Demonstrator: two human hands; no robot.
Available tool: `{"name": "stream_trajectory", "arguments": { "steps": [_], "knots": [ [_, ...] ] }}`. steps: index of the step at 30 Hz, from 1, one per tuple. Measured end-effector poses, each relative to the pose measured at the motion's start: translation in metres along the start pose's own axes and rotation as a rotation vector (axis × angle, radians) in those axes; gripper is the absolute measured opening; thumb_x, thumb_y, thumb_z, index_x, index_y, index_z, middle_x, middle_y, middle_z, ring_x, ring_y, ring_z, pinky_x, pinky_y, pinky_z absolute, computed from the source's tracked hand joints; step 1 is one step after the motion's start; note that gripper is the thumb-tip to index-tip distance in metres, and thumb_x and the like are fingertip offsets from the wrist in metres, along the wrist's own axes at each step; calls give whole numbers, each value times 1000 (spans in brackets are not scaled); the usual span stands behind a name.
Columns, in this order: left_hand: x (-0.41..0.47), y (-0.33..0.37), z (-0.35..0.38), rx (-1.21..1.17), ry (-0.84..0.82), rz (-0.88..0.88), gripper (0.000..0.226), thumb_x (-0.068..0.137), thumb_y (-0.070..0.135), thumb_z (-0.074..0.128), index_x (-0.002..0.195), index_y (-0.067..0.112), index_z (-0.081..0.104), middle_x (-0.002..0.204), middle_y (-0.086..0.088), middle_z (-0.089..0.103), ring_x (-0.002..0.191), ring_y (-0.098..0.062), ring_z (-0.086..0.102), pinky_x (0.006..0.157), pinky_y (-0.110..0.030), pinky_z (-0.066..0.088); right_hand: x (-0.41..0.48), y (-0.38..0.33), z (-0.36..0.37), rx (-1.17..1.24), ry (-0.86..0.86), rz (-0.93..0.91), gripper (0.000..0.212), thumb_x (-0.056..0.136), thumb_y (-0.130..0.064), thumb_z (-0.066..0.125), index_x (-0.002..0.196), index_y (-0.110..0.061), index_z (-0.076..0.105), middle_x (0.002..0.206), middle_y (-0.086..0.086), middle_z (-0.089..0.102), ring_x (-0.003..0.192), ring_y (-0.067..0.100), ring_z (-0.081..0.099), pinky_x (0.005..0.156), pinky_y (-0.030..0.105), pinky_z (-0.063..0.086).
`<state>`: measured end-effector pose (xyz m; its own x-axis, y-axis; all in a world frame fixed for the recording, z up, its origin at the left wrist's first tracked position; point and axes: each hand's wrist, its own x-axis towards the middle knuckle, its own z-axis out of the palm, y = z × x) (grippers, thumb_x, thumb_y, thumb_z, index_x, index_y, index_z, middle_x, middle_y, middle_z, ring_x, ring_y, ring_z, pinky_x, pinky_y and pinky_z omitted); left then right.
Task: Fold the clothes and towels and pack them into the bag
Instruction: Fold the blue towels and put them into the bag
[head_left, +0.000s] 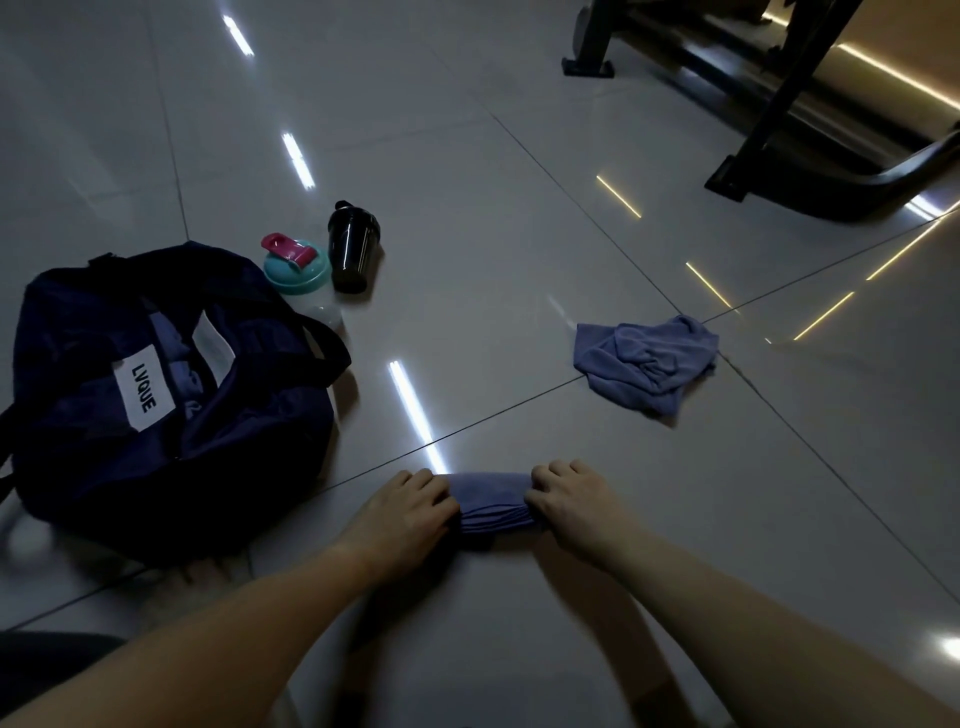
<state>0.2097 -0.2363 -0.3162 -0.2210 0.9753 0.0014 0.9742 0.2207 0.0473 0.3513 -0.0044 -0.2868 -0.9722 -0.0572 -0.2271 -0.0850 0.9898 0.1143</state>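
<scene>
On the near floor, the left hand and right hand grip opposite ends of the folded blue towel; carried unevenly to the open bag at left, its layers could slip apart.

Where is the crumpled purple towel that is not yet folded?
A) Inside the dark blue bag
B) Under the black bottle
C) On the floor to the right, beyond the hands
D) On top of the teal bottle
C: the crumpled towel lies alone on the floor tiles, to the right, while both hands, left and right, grip the folded towel.
</scene>
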Motion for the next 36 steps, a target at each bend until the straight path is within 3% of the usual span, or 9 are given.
{"name": "stream_trajectory", "arguments": {
  "steps": [6, 14, 18, 21, 24, 28, 32, 34, 36],
  "knots": [
    [10, 1, -13, -70, 81, -141, 13, 79, 24, 52, 86, 19, 61, 83, -2, 56, 73, -26, 54, 64, -36, 47, 12, 9, -17, 45, 36, 117, 40, 45, -30, 88, 79, -24, 69, 72, 1, 57, 59, 25, 55, 52, 30, 36],
    [8, 4, 2, 8, -37, -113, 39, 63, 13, 76, 100, 17, 64, 88, -6, 59, 76, -28, 56, 66, -37, 46, 14, 3, 2, -35, -45, 67, 32, 46, -11, 91, 63, -19, 65, 44, 4, 55, 32, 23, 51, 39, 23, 33],
    [5, 13, 12, 1, -26, -141, 40, 64, 22, 79, 102, 12, 71, 87, -10, 64, 76, -31, 61, 68, -34, 50, 12, -8, 15, -106, -145, 96, 53, 43, -17, 87, 94, -8, 79, 47, 7, 62, 28, 22, 51, 43, 22, 18],
    [10, 19, 12, 34, -55, -183, 39, 64, 38, 75, 95, 15, 67, 93, -10, 62, 84, -31, 58, 72, -39, 48, 1, -27, 7, -125, -262, 154, 67, 84, -12, 60, 147, 5, 42, 93, 23, 74, 62, 30, 69, 46, 29, 19],
    [14, 19, 12, 86, -69, -176, 37, 65, 27, 71, 100, 15, 66, 101, -10, 59, 92, -32, 56, 78, -42, 47, 5, -33, 11, -7, -254, 156, 66, 98, -2, 35, 155, 9, 3, 120, 27, 65, 89, 38, 68, 47, 35, 16],
    [22, 12, 16, 81, -78, -163, 33, 59, 13, 74, 91, 16, 64, 89, -7, 64, 80, -29, 60, 70, -36, 50, 10, -28, 6, 24, -246, 172, 63, 100, -10, 37, 155, 7, 14, 122, 23, 66, 93, 38, 68, 58, 35, 33],
    [41, 1, -13, -117, -148, -290, 22, 73, 24, 67, 94, 18, 62, 90, -7, 69, 83, -34, 64, 67, -35, 43, 23, -24, -23, 70, -129, 226, 49, 92, -50, 56, 123, -12, 59, 119, 14, 60, 104, 32, 60, 79, 37, 42],
    [52, -7, -31, -260, -206, -398, 18, 76, 35, 64, 90, 24, 61, 91, -2, 69, 85, -30, 64, 64, -31, 39, 36, -18, -34, 59, -4, 168, 60, 80, -64, 64, 115, -16, 62, 118, 11, 54, 109, 33, 52, 89, 43, 39],
    [61, -16, -51, -448, -286, -483, 13, 73, 34, 67, 80, 25, 60, 79, 2, 65, 77, -24, 63, 59, -28, 38, 47, -15, -45, 121, -28, 109, 82, 73, -69, 68, 134, -17, 51, 132, 11, 50, 121, 34, 48, 100, 47, 36]
  ]
}}
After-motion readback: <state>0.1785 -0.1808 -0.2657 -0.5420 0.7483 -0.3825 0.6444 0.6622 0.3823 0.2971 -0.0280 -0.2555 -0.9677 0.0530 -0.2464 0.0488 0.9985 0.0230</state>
